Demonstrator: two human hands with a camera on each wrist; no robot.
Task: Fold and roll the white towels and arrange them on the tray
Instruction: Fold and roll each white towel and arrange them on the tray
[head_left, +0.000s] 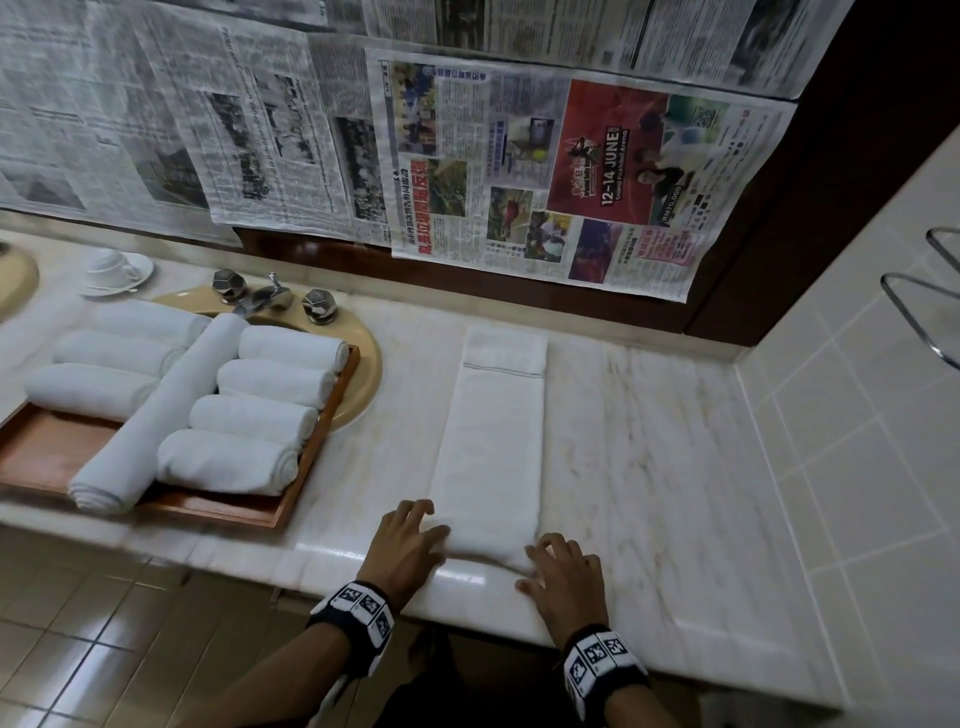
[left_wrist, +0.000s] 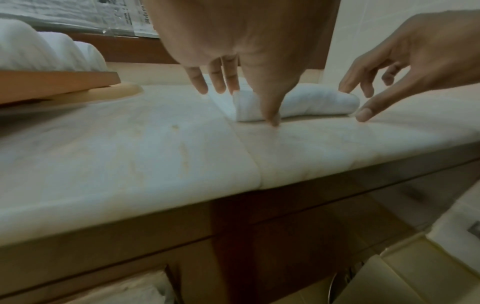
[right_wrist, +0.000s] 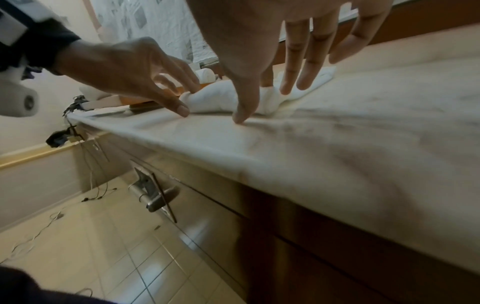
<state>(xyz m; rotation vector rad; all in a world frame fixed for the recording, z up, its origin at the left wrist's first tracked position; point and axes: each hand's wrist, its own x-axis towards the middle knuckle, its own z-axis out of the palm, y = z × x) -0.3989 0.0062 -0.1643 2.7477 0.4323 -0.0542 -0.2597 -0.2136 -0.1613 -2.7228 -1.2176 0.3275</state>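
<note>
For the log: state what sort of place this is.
Probably a hotel bathroom vanity: a marble counter with a beige sink and chrome taps, tiled wall, and rolled white towels on a wooden tray.

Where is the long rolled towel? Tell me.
In the head view, the long rolled towel lies lengthwise on the wooden tray, left of the hands, between two rows of shorter rolls.
</note>
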